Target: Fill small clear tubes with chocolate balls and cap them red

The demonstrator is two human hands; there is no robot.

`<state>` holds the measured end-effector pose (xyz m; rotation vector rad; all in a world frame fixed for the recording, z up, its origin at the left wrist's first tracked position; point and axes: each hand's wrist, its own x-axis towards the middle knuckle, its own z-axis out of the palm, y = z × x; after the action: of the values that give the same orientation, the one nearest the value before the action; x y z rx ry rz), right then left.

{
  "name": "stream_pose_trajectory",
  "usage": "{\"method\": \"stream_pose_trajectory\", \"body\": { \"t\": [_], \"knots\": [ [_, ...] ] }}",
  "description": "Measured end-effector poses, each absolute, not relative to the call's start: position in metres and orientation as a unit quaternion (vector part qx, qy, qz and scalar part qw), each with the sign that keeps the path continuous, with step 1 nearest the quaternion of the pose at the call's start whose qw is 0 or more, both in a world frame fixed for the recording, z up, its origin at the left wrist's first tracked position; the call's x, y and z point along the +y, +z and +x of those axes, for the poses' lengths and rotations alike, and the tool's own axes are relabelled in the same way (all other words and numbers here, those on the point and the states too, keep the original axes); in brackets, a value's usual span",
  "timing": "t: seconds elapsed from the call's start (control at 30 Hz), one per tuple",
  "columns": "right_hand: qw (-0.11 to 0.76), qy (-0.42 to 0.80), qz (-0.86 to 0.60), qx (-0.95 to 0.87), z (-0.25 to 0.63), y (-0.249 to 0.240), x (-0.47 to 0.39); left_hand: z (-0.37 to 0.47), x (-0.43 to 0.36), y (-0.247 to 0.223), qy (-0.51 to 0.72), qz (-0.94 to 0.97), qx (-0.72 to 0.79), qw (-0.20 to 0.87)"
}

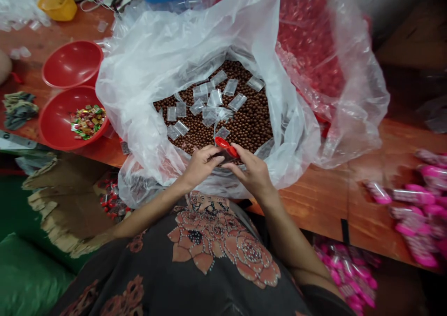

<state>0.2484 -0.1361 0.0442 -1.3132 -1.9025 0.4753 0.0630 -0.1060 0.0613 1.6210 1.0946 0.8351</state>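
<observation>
My left hand point(204, 163) pinches a small clear container with dark contents point(226, 157), just above the near side of the bag opening. Its red cap point(223, 143) stands flipped up, and my right hand point(254, 167) grips it from the right with thumb and fingers. Beneath both hands, a large white plastic bag point(146, 64) lies open around a mass of small brown balls point(251, 130). Several clear, flat-sided plastic containers point(238, 102) rest on the balls. My fingers partly hide the held container.
Two red bowls point(71, 64) stand at the left, the nearer one with wrapped candies point(88, 122). A clear bag of red pieces point(310, 41) is behind on the right. Pink-capped tubes point(415, 213) lie at far right. A torn cardboard box point(70, 204) sits below the table edge.
</observation>
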Motion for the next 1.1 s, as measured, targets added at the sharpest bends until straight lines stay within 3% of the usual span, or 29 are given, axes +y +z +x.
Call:
{"method": "stream_pose_trajectory", "body": {
  "t": [0.2,0.43,0.63,0.87,1.1],
  "knots": [
    [0.449,0.222,-0.505,-0.702,0.244,0.042,-0.139,0.063,-0.111,0.061,0.371,0.618,0.438,0.537],
    [0.472,0.227,-0.545,-0.655,0.237,0.033,-0.145,0.086,-0.124,0.043,0.382,0.357,0.413,0.746],
    [0.49,0.195,-0.545,-0.652,0.228,0.038,-0.149,0.094,-0.126,0.053,0.418,0.319,0.414,0.743],
    [0.386,0.028,-0.527,-0.757,0.231,0.031,-0.143,0.095,-0.125,0.051,0.402,0.316,0.417,0.752],
    [0.329,0.034,-0.48,-0.812,0.244,0.031,-0.133,0.089,-0.129,0.048,0.345,0.306,0.388,0.798]
  ]
}}
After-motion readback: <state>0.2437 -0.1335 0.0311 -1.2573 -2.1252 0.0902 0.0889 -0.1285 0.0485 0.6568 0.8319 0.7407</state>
